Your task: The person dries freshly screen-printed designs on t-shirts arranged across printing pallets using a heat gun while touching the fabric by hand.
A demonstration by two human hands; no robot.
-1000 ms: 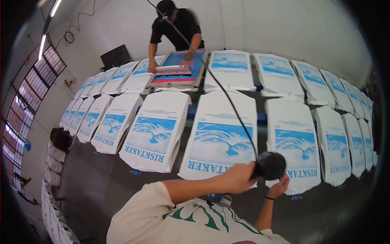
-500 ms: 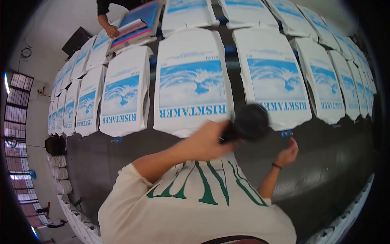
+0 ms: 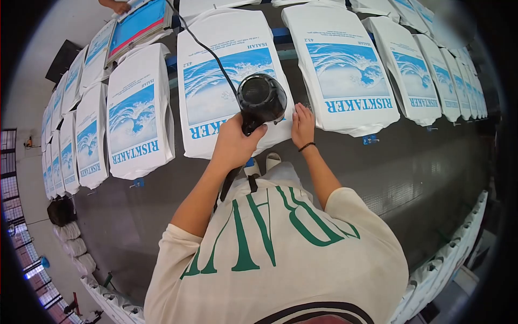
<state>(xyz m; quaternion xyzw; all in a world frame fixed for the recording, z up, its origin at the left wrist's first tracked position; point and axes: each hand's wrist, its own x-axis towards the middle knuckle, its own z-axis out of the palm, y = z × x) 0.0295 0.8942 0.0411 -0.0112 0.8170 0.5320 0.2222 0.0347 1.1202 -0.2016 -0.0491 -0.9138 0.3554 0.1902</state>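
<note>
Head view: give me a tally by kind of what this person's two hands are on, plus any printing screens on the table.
Black dryer, in the left hand grip: 1
Printed white shirt, under the flat right hand: 1
Printing screen, at the far left: 1
Total: 3

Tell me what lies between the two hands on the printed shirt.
In the head view, the black heat gun's round nozzle hangs between the left hand, which grips its handle, and the right hand, flat on the white blue-printed shirt.
</note>
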